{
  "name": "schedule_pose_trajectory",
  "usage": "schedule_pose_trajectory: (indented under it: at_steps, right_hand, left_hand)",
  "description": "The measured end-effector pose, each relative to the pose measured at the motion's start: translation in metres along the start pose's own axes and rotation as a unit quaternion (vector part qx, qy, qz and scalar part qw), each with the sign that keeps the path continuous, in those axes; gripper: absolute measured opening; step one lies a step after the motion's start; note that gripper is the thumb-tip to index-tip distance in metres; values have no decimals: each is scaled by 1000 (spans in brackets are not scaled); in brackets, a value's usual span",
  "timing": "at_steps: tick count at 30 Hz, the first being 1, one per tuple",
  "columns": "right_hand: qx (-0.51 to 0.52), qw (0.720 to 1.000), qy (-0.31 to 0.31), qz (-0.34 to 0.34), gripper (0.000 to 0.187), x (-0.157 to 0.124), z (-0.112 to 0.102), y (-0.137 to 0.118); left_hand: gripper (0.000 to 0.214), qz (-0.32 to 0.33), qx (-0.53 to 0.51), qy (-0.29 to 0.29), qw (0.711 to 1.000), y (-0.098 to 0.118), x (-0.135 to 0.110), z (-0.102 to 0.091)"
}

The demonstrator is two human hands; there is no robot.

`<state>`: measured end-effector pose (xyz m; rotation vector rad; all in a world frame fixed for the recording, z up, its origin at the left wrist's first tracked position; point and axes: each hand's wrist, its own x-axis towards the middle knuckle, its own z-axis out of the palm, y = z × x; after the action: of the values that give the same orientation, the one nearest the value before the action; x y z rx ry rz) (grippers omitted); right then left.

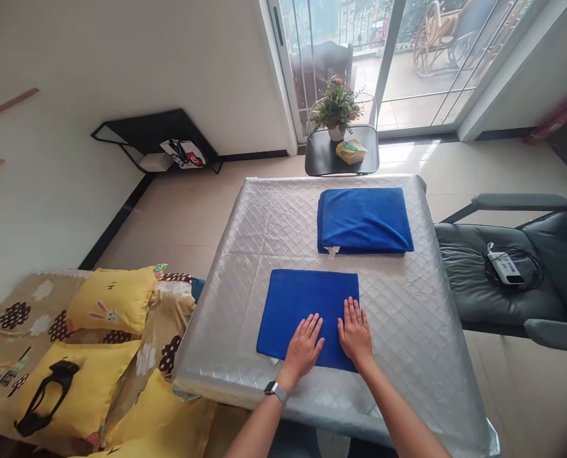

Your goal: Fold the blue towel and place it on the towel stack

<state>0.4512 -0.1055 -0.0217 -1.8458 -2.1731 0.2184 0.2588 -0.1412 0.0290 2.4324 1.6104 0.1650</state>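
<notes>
A flat blue cloth (293, 299), squared into a rectangle, lies near the front of the table. My left hand (305, 346) rests flat on its lower middle, fingers stretched out and a watch on the wrist. Along the cloth's right edge lies my right hand (356, 332), palm down with fingers extended. Neither hand grips anything. Farther back on the table is a thicker folded blue cloth (364, 219), with a white tag showing at its lower left corner.
Under the cloths is a table with a silver quilted cover (407, 356). To the right stands a grey armchair (474, 254) holding a white device (505, 267) with a cable. Yellow pillows (114, 299) lie at left. Behind, a black folding chair (319, 152) bears a potted plant (335, 108).
</notes>
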Motion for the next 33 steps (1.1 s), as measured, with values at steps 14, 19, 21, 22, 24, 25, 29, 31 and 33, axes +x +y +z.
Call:
schedule_pose_trajectory:
  at_steps: [14,19,21,22,24,25,29,31,33]
  right_hand:
    - [-36,999,34,-1,68,-5,11,4]
    - [-40,998,47,2,69,-2,12,4]
    - [-38,998,39,4,69,-1,11,4]
    - [-37,999,36,5,69,-1,11,4]
    - [-34,999,32,5,68,-2,10,3]
    - [-32,999,31,5,68,-2,9,3]
    - [-29,999,36,6,68,-3,7,2]
    - [-32,999,37,7,69,-2,5,2]
    - [-35,999,33,5,68,-2,4,1]
  left_hand:
    - [64,63,-11,67,996,-1,39,19]
    - [65,-11,45,83,995,-31,7,31]
    - [65,-91,64,105,988,-47,-8,36]
    - [65,-133,71,116,982,-55,-15,38]
    - [67,-199,81,131,968,-68,-27,42]
    - [68,-218,84,134,963,-73,-32,43]
    - [74,-208,92,124,966,-83,-38,42]
    - [74,-182,103,111,972,-87,-37,33]
    - [74,-156,116,98,976,-90,-32,16]
